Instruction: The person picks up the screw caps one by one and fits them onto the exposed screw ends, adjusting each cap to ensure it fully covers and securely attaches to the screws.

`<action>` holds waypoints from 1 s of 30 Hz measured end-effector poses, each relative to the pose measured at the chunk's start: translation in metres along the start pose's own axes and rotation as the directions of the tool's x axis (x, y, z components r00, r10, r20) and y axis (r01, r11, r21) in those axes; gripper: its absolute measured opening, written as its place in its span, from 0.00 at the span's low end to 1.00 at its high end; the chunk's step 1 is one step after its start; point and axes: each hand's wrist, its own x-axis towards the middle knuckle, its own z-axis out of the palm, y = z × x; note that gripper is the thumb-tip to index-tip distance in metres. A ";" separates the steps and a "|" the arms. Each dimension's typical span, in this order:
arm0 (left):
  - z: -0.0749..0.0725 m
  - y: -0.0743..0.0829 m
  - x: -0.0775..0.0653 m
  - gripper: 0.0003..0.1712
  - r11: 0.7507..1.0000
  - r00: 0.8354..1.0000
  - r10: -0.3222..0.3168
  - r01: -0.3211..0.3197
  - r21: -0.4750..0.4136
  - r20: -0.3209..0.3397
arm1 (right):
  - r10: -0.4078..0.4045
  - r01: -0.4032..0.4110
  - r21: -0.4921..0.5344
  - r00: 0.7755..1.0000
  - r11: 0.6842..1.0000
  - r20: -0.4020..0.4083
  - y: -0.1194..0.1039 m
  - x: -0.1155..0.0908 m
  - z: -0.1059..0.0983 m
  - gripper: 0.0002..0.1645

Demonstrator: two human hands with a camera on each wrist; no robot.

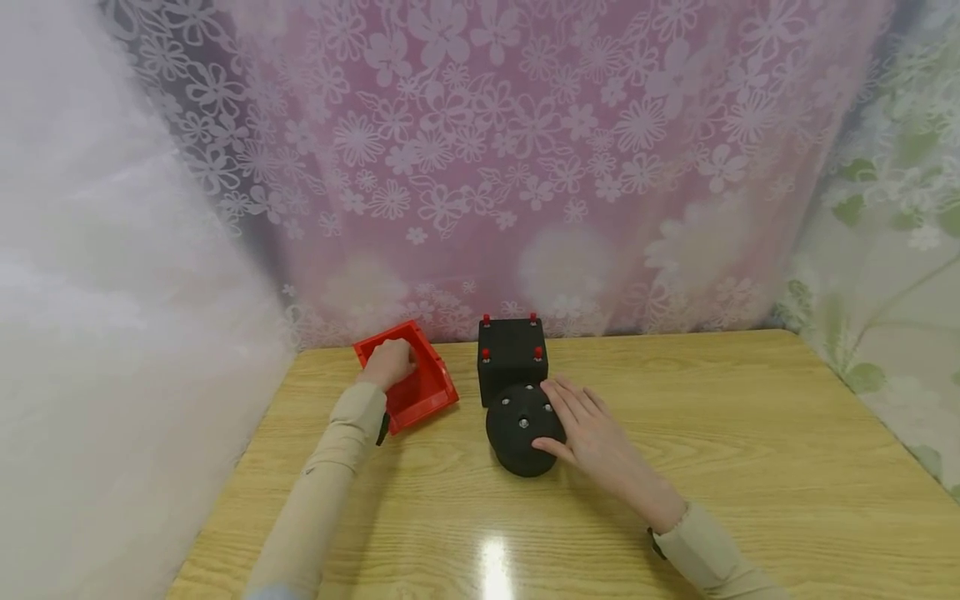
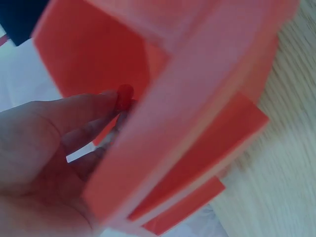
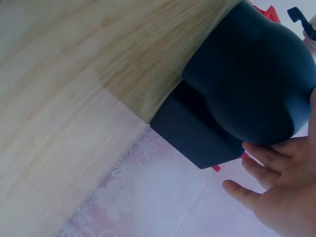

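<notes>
My left hand (image 1: 388, 365) reaches into a red plastic bin (image 1: 424, 413) at the back left of the table. In the left wrist view its thumb and fingertips pinch a small rounded red piece (image 2: 125, 96); the bin's wall hides part of the fingers. My right hand (image 1: 600, 437) rests against the right side of a black, round-topped object (image 1: 517, 446), fingers extended and thumb on its top. Several bare metal studs (image 1: 523, 423) stick out of that top. Just behind it stands a black block (image 1: 513, 337) with red caps (image 1: 537, 352) at its top corners.
The wooden table (image 1: 712, 417) ends at a pink flowered curtain (image 1: 525, 167) behind the bin and block. A whitish sheet (image 1: 112, 292) hangs on the left, and a leaf-patterned one (image 1: 885, 275) on the right.
</notes>
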 end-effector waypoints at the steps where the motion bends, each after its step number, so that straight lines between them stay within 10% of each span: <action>1: -0.002 0.001 -0.002 0.08 1.000 1.000 0.008 -0.008 -0.007 0.005 | 0.001 -0.001 0.000 1.000 1.000 0.002 0.000 0.000 0.000 0.56; 15: -0.013 0.012 -0.028 0.11 0.985 1.000 -0.007 0.010 -0.175 0.016 | -0.018 0.018 -0.003 0.999 1.000 -0.042 0.002 -0.001 0.001 0.56; 30: -0.012 0.031 -0.055 0.14 0.899 0.999 0.024 -0.037 -0.436 -0.036 | -0.011 0.011 0.002 1.000 1.000 -0.011 -0.001 0.002 -0.001 0.55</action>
